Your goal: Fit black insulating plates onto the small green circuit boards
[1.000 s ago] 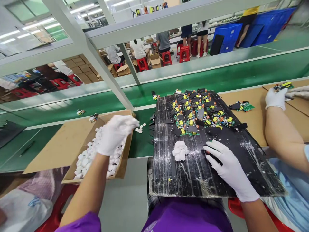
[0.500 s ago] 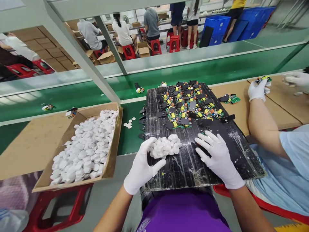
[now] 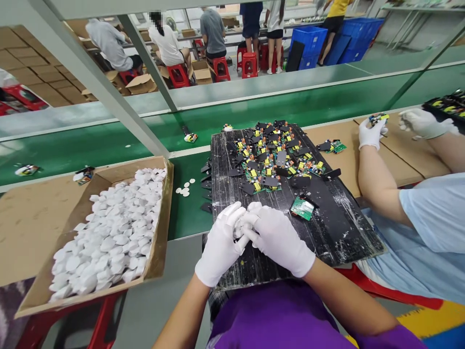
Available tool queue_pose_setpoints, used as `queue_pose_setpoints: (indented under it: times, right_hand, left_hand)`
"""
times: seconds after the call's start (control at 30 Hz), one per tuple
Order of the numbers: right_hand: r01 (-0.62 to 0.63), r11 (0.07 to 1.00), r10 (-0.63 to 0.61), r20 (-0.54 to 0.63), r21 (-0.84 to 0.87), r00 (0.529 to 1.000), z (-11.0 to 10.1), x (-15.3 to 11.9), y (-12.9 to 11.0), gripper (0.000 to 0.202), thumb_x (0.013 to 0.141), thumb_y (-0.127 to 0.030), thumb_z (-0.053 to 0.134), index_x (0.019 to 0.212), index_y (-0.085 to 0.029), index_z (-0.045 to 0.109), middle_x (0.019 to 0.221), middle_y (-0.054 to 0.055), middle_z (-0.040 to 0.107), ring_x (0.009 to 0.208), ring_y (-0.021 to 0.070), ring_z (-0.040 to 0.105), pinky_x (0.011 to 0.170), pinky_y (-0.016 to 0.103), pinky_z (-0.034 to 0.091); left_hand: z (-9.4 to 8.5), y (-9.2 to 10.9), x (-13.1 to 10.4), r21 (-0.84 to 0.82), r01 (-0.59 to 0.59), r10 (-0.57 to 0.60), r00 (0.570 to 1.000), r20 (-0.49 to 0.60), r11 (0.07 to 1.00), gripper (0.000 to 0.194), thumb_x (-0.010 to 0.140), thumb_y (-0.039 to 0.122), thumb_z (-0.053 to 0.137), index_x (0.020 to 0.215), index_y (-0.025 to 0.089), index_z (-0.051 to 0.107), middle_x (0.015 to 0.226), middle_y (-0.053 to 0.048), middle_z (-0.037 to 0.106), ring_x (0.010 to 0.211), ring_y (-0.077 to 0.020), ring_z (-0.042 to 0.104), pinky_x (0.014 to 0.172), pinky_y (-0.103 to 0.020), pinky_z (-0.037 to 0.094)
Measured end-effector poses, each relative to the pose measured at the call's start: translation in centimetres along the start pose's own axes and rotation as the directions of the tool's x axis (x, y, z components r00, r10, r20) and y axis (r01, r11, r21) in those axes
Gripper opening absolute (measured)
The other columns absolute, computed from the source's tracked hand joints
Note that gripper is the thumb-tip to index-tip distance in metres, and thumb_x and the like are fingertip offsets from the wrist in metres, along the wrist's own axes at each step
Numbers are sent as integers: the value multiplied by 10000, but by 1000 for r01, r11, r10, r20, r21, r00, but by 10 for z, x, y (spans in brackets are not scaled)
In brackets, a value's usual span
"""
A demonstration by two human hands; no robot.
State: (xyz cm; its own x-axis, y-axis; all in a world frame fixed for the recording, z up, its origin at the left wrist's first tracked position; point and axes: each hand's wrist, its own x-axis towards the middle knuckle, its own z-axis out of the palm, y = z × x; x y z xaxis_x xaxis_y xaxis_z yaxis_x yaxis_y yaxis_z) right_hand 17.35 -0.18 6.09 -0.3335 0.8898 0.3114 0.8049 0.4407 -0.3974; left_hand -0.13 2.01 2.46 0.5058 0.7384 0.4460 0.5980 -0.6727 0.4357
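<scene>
Both my white-gloved hands meet over a small heap of white rounded pieces [image 3: 239,227] on the scratched black board [image 3: 337,237] across my lap. My left hand [image 3: 221,245] curls around the heap's left side. My right hand [image 3: 279,237] reaches in from the right, its fingers bent and closed on the heap. The gloves hide most of the pieces, so I cannot tell how many are gripped. A circuit board [image 3: 302,207] lies green side up to the right of my right hand. Behind it, many circuit boards [image 3: 271,157] with black plates cover the board's far half.
A cardboard tray [image 3: 165,218] full of white pieces stands at left. White discs [image 3: 185,189] lie on the green belt [image 3: 187,213] beside it. At right, a co-worker's gloved hand [image 3: 371,133] holds a circuit board. A slanting metal post [image 3: 105,97] rises at left.
My right hand has moved left onto the white heap, uncovering the circuit board that was under it. My left hand's fingers have closed in on the heap. The whole view has shifted slightly.
</scene>
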Motion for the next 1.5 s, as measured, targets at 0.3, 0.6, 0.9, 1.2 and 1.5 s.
queue_pose_setpoints:
  times: [0.3,0.6,0.9,1.2,1.5]
  right_hand:
    - [-256,847,477,-451,466,754,-21,-60,61,227,937,-288,647,1150,-209,647,982,36,742,853,162,698,842,312,559]
    - [-349,916,303,-229,-200,925,-24,-75,95,335,905,-318,669,1211,-183,683,1243,128,696,1101,328,638,949,492,529]
    - [-221,951,289,-374,215,881,-25,-80,86,471,897,-292,693,1342,-220,559,1262,118,664,1086,232,679,963,386,559]
    - [203,924,-67,-386,324,920,-27,-60,36,644,900,-400,691,1479,-268,443,1303,123,645,1221,250,608,1018,399,521]
    - [-22,617,280,-194,786,940,-25,-52,30,177,879,-274,729,1052,-254,700,1172,61,709,1079,193,681,963,351,553]
  left_hand:
    - [7,-6,1,-98,147,-148,989,-7,984,695,857,350,686,1476,252,384,1400,-159,580,1280,-330,577,1060,-535,489]
    - [-3,-5,-3,-156,278,-284,959,-19,948,840,846,435,681,1554,224,282,1516,-190,457,1412,-375,427,1132,-576,396]
    - [-26,45,-3,-360,154,-225,961,-164,920,347,890,241,659,1231,306,665,1165,-56,713,1146,-249,635,1051,-433,470]
    - [11,98,31,-722,507,-248,709,660,-472,475,846,590,649,1083,186,731,1017,-83,729,946,-223,665,823,-330,552]
    - [16,96,29,-768,438,-419,655,628,-467,372,855,533,669,1010,196,685,870,-33,690,701,-147,611,629,-274,521]
